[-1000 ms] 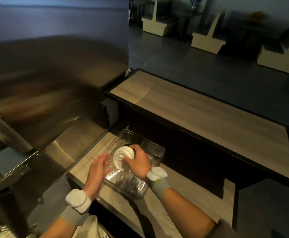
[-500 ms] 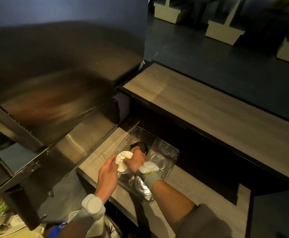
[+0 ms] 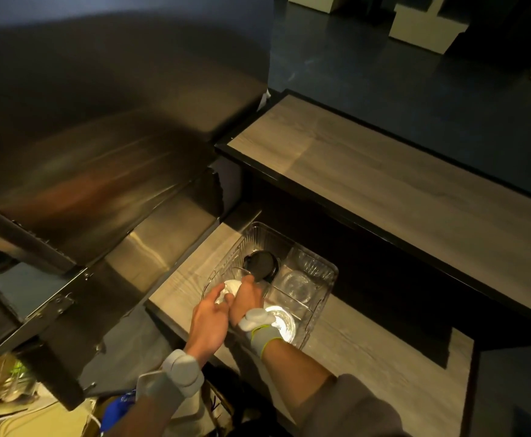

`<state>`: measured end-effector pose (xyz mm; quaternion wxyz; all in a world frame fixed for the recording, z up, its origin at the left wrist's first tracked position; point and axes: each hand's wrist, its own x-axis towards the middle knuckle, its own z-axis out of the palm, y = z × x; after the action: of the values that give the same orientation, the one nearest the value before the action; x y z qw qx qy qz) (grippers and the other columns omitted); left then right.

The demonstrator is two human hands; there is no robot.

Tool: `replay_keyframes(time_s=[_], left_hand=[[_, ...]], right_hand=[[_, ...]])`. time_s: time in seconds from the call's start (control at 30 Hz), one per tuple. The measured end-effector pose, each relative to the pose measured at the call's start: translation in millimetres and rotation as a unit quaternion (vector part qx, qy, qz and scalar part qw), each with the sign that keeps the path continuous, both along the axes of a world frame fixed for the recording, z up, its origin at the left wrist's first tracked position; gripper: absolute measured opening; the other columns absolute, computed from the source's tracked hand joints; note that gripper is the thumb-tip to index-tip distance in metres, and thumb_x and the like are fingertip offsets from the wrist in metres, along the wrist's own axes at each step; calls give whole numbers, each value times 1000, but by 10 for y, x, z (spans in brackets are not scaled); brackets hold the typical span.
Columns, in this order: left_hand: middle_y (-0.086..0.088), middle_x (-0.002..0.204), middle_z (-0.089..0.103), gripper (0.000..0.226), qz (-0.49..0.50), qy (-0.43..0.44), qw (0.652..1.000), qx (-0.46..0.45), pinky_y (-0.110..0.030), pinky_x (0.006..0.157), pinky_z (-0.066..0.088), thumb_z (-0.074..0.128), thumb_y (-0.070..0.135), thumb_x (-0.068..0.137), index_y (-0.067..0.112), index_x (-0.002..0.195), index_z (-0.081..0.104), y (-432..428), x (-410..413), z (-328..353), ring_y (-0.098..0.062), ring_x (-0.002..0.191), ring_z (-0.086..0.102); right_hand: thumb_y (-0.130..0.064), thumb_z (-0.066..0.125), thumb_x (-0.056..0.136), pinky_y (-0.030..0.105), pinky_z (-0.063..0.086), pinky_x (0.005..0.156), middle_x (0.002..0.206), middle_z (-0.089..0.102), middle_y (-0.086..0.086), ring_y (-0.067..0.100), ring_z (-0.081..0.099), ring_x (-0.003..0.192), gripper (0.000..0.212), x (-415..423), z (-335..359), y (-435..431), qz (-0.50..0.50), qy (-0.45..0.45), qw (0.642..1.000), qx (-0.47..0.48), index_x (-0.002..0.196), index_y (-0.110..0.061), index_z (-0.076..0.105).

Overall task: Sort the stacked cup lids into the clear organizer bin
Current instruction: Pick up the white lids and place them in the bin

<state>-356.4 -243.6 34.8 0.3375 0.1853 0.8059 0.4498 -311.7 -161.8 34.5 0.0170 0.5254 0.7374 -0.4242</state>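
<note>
Both hands are down in the clear organizer bin [image 3: 324, 290], which sits on the lower wood-grain tabletop [image 3: 368, 351]. The left hand [image 3: 209, 323] reaches in from the bin's near-left corner, its fingers [image 3: 218, 293] curled onto the white lids [image 3: 231, 287]. The right hand [image 3: 247, 299] is pressed right beside it, fingers folded over the same white lids from the other side, so the stack is pinched between the two hands in the bin's near-left compartment. Only a sliver of white shows between them; how many lids are there, I cannot tell. Just beyond the hands, in the bin's far-left compartment, a black lid [image 3: 261, 263] lies tilted against the divider. In the bin's right-hand compartments sit clear lids [image 3: 295, 283], and a bright shiny round lid [image 3: 281, 323] lies in the near-right section, just past the right wrist. Each wrist carries a grey band [image 3: 265, 337] with a pale pod on top.
</note>
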Motion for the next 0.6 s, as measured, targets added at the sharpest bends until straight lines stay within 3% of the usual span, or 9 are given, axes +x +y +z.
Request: replay_keyframes(time_s=[0.03, 0.1, 0.17, 0.27, 0.43, 0.6], left_hand=[[-3, 140, 56, 42, -4, 3, 1000, -4, -15, 85, 39, 46, 21, 101, 23, 143, 49, 3, -1, -13, -9, 113, 48], [-6, 141, 56, 43, -9, 8, 1000, -15, -7, 79, 39, 46, 16, 101, 22, 144, 48, 8, -1, -43, -9, 112, 49], [-8, 139, 58, 46, -7, 16, 1000, -23, -2, 82, 40, 46, 9, 99, 21, 143, 49, 1, -11, -65, -11, 112, 52], [-12, 140, 58, 49, -15, 23, 999, -38, -26, 101, 42, 46, 4, 95, 18, 142, 50, 2, -32, -101, -24, 125, 54], [-11, 136, 61, 50, -12, 5, 999, -49, -25, 96, 39, 48, 3, 92, 16, 141, 51, 3, -67, -143, -17, 116, 55], [-10, 142, 56, 55, -31, -1, 997, -64, -23, 100, 35, 45, 2, 90, 17, 143, 49, 13, -101, -160, -21, 129, 52]], right_hand=[[-24, 53, 90, 42, 45, 99, 130, 53, 20, 40, 54, 119, 54, -13, -15, 0, 3, -7, 1000, -15, 136, -3, 35], [-26, 53, 90, 41, 46, 99, 131, 54, 20, 39, 55, 120, 54, -34, -57, 37, 6, -22, 999, -38, 136, -3, 37], [-28, 54, 90, 36, 46, 95, 129, 58, 19, 37, 58, 118, 44, -51, -86, 94, 6, -26, 998, -58, 128, -6, 47], [-26, 54, 91, 28, 44, 89, 129, 62, 18, 35, 59, 118, 25, -51, -118, 162, 15, -24, 997, -74, 115, -17, 55], [-24, 54, 93, 33, 40, 103, 140, 51, 20, 34, 50, 130, 54, -71, -193, 159, -13, -50, 996, -79, 139, 0, 36], [-20, 55, 92, 25, 42, 92, 132, 61, 15, 30, 57, 123, 39, -31, -220, 199, 0, -26, 997, -67, 128, -4, 54]])
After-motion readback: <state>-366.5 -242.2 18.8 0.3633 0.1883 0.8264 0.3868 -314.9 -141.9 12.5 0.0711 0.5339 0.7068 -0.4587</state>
